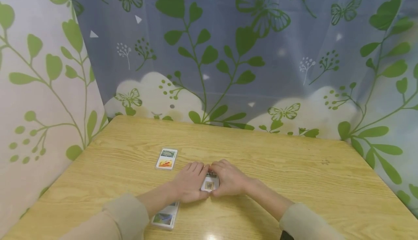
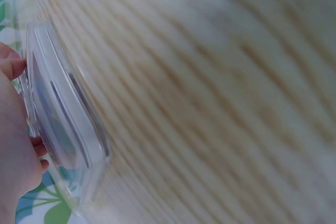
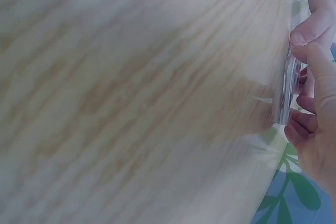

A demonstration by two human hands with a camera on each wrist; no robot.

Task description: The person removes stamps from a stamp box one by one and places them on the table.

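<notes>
Between my two hands in the head view is a white picture card in a clear case (image 1: 209, 186), with a small picture showing on its lower half. My left hand (image 1: 192, 182) holds it by the left side, thumb at the near edge and fingers at the far edge. On the right side my right hand (image 1: 232, 179) grips it the same way. In the right wrist view the case (image 3: 286, 90) is seen edge-on in the right fingers, the two thumbs meeting at its edge. Hands hide much of the card's upper half.
Another picture card (image 1: 167, 158) lies on the wooden table (image 1: 294, 174), beyond the left hand. Nearer, partly under the left forearm, lie cased cards (image 1: 164, 219), thick and edge-on in the left wrist view. A patterned curtain (image 1: 222, 51) hangs behind the table.
</notes>
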